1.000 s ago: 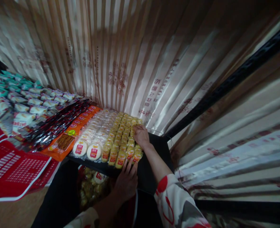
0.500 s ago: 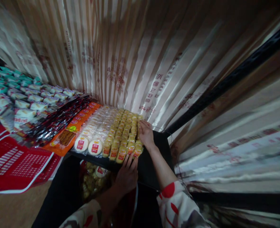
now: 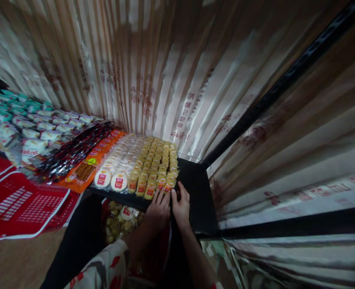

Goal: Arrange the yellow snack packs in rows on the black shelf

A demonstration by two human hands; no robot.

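Note:
Rows of small yellow-wrapped snack packs stand on a black shelf. My left hand rests its outstretched fingers against the front packs of the right-hand rows. Beside it, at the front right corner of these rows, is my right hand. Its thumb and fingers are apart and slightly bent, close to the last front pack; whether they touch it I cannot tell. Neither hand grips a pack. Left of the yellow rows lie clear-wrapped round white crackers with red labels.
Further left are an orange snack bag, dark shiny packets, white bags and green ones. Red baskets stand at lower left. Below the shelf, more packs fill a red container. A pleated curtain hangs behind; a black pole slants on the right.
My right hand has moved from the right side of the yellow rows toward me, down to their front corner. My left hand stays at the front packs. The view has shifted slightly.

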